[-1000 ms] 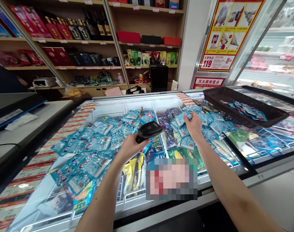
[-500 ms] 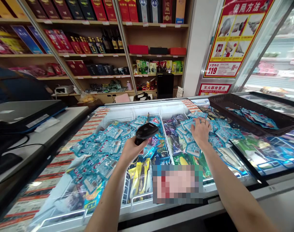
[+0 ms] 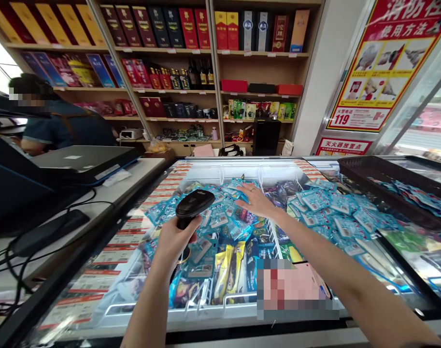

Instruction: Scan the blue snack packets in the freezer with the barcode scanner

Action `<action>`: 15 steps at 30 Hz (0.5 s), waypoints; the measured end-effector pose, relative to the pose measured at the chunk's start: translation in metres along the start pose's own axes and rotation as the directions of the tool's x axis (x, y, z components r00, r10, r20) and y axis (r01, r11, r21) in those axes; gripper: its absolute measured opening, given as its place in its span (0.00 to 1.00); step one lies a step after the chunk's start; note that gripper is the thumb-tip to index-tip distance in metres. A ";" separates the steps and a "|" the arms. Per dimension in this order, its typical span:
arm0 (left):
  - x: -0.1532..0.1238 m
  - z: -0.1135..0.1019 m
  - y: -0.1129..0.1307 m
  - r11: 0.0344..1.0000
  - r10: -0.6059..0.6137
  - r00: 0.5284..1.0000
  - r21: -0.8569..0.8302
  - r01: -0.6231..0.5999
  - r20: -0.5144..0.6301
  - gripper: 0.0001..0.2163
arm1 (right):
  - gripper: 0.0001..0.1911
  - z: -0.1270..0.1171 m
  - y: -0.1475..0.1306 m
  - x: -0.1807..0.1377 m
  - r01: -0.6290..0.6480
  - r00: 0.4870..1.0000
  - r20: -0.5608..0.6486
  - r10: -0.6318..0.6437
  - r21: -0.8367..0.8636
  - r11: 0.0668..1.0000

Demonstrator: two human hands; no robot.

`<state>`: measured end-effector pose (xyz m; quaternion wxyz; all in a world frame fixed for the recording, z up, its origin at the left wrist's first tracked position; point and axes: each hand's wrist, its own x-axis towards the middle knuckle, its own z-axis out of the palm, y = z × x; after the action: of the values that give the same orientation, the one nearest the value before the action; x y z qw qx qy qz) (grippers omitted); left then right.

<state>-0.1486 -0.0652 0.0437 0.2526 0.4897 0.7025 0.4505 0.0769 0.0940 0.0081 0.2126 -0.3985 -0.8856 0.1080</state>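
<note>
Over the freezer (image 3: 213, 325), we close our left hand's (image 3: 175, 239) fingers around the black scanner (image 3: 194, 202). Farther in, our right hand (image 3: 255, 200) hangs over blue packets (image 3: 216, 218), fingers spread. Behind, shelves (image 3: 258, 72) carry boxes (image 3: 187, 29).

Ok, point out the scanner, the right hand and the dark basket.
Scanner (image 3: 195, 202): head view, on its black head.
Right hand (image 3: 255, 199): head view, back of the hand.
Dark basket (image 3: 369, 170): head view, bare inside.

Bare left forearm (image 3: 153, 290) at 7 o'clock, bare right forearm (image 3: 325, 253) at 4 o'clock, both slim, tapering to the wrist, and look, 1 slender ring (image 3: 252, 190) on the right hand (image 3: 257, 201)!
</note>
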 end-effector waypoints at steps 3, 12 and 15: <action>-0.002 -0.026 -0.010 0.999 -0.044 0.994 0.023 0.047 -0.099 0.17 | 0.40 0.022 -0.049 0.043 0.091 0.994 0.065 -0.092 0.031 0.995; 0.005 -0.062 -0.042 0.991 -0.132 0.983 0.020 0.136 -0.130 0.17 | 0.40 0.079 -0.095 0.121 0.080 0.940 0.336 -0.060 -0.047 0.996; 0.006 -0.056 -0.039 0.991 -0.116 0.986 0.051 0.123 -0.117 0.17 | 0.39 0.076 -0.077 0.111 0.014 0.947 0.322 0.003 -0.053 0.999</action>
<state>-0.2136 -0.0856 0.0366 0.2242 0.4272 0.7568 0.4410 -0.0749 0.1246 0.0010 0.0546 -0.3788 -0.9121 0.1469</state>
